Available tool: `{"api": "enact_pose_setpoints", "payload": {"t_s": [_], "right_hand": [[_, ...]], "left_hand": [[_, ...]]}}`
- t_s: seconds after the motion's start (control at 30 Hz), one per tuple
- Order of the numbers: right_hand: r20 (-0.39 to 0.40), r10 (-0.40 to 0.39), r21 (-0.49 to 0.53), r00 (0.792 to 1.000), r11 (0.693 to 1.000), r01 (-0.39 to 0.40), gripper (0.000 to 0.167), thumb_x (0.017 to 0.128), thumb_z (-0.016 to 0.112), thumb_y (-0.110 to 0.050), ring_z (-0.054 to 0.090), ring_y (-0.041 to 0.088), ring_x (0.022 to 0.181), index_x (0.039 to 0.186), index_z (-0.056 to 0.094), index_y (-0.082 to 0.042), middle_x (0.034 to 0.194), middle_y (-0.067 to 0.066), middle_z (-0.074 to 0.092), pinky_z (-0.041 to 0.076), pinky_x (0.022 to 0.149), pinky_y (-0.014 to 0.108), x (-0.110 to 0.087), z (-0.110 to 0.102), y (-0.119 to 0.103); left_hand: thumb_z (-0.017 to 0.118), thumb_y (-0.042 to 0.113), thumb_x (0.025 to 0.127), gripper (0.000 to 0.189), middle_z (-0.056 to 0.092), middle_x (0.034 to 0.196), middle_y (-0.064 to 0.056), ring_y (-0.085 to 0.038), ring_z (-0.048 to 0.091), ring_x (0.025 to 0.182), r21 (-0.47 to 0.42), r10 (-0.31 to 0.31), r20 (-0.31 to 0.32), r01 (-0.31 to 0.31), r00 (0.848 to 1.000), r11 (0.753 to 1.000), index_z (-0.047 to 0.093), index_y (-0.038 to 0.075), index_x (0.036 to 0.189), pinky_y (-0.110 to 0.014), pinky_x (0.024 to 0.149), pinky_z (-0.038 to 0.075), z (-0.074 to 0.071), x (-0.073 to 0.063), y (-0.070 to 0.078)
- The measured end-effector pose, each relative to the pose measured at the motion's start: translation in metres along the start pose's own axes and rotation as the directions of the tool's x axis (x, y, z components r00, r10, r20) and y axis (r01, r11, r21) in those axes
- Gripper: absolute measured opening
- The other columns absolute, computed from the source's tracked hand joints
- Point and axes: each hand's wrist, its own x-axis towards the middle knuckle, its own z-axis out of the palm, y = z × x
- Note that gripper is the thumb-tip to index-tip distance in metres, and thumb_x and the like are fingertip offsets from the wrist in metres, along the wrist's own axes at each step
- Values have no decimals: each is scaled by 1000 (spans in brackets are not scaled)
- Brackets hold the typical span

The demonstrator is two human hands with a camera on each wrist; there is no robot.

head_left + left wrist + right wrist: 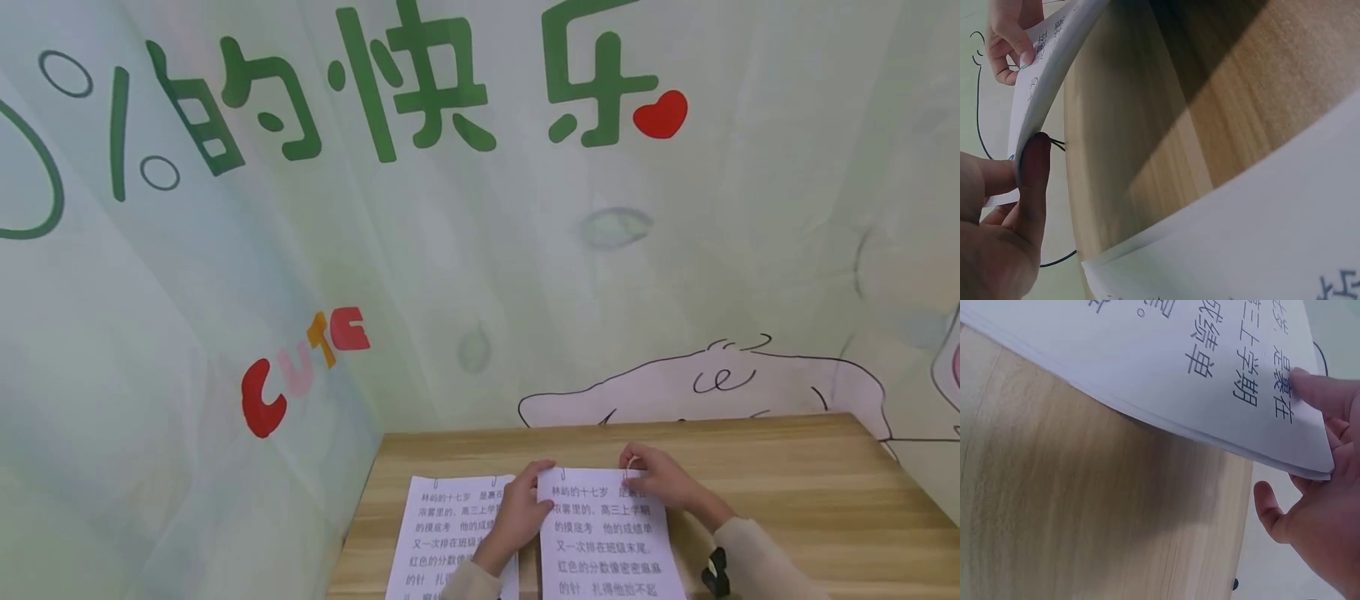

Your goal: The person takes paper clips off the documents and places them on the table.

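Observation:
Two stacks of white printed paper are at the table's front. My left hand (517, 518) pinches the upper left edge of the right paper stack (603, 542), its thumb and fingers on opposite sides. At the upper right corner, my right hand (663, 479) holds the same stack, thumb (1319, 390) on the printed face and other fingers behind. That stack's top end is lifted off the wood, as both wrist views show. A paper clip (563, 474) sits on its top edge near the left corner, and another thin clip (626, 475) is by my right fingers.
The left paper stack (431, 542) lies on the wooden table (787, 475), partly behind my left forearm, with clips (436, 483) along its top edge. A printed fabric curtain (480, 250) hangs behind and to the left of the table. A dark bow (716, 572) is at my right sleeve.

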Motion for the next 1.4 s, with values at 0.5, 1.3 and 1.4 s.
{"api": "enact_pose_setpoints", "payload": {"t_s": [0.5, 1.3, 1.4], "right_hand": [[63, -37, 197, 997, 980, 24, 19, 94, 73, -3, 71, 22, 82, 109, 61, -3, 96, 10, 76, 57, 71, 26, -5, -9, -16], [-65, -24, 169, 998, 985, 34, 23, 99, 67, -6, 64, 20, 97, 120, 60, 1, 111, 13, 68, 53, 80, 25, -10, -6, -20], [-115, 9, 181, 993, 983, 12, 25, 99, 67, -5, 63, 17, 91, 122, 59, 3, 102, 10, 68, 51, 78, 24, -10, -9, -20]], "left_hand": [[68, -13, 89, 65, 68, 135, -23, -14, 76, 91, -185, -4, 48, 13, 999, 983, 56, 7, 150, -23, 75, 64, -15, -5, 6], [69, -12, 89, 65, 70, 129, -22, -14, 75, 86, -208, -17, 31, 23, 999, 978, 58, 11, 149, -25, 72, 65, -17, -13, 9], [69, -12, 89, 65, 70, 131, -21, -13, 75, 86, -200, -28, 35, 34, 999, 979, 59, 14, 148, -24, 72, 64, -18, -14, 9]]}}
